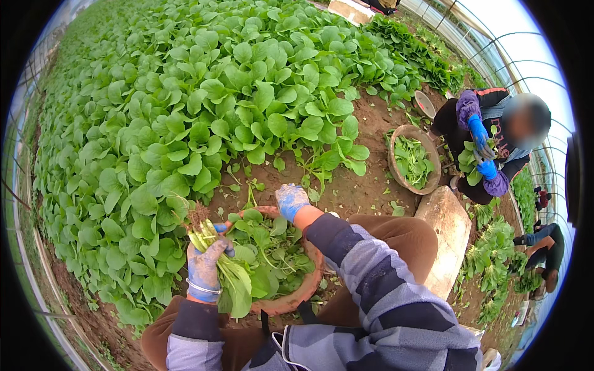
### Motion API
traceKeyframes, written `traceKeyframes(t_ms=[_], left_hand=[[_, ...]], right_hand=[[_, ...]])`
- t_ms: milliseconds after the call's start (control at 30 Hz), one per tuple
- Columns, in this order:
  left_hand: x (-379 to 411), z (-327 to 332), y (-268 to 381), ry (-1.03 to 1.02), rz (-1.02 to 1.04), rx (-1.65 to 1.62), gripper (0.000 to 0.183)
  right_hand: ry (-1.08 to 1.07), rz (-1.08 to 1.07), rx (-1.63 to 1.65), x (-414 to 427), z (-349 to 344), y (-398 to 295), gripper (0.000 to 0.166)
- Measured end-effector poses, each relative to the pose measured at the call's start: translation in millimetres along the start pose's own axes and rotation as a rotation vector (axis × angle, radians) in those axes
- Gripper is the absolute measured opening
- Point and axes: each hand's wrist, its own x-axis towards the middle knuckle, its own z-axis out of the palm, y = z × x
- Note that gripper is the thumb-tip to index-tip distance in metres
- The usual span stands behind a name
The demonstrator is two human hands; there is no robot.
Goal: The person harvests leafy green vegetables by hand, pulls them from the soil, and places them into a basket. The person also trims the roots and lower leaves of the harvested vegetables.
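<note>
My left hand (206,266), in a soiled blue glove with a white band at the wrist, grips a bunch of leafy greens (234,283). Soil clings to the bunch's roots (199,215), which point up and away from me. Below it sits a reddish round basin (315,273) holding loose green leaves (278,259). My right hand (291,201), also gloved, is just past the basin's far rim, over the soil. Its fingers look curled, but their undersides are hidden, so whether they hold anything is unclear. Rooted leafy plants (325,157) grow just beyond it.
A dense bed of greens (162,102) fills the left and far side. At right, a co-worker (487,139) holds greens near a brown basin (436,171). A pale block (445,236) lies beside my knee; pulled greens (494,264) lie behind it. Another person (547,250) bends farther right.
</note>
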Motion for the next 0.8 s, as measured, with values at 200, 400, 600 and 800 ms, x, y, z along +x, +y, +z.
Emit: traceKeyframes(t_ms=[200, 400, 600, 800], left_hand=[[6, 7, -7, -0.055, -0.21, 0.236, 0.037], [11, 13, -18, 0.003, -0.365, 0.408, 0.036], [18, 4, -26, -0.079, -0.48, 0.558, 0.044], [18, -3, -35, -0.079, -0.47, 0.533, 0.045]], right_hand=[[0.093, 0.15, -0.393, 102, 95, 89, 0.033], [-0.089, 0.154, -0.656, 158, 102, 123, 0.045], [-0.044, 0.202, -0.653, 194, 130, 150, 0.038], [-0.29, 0.311, -0.637, 196, 135, 122, 0.037]])
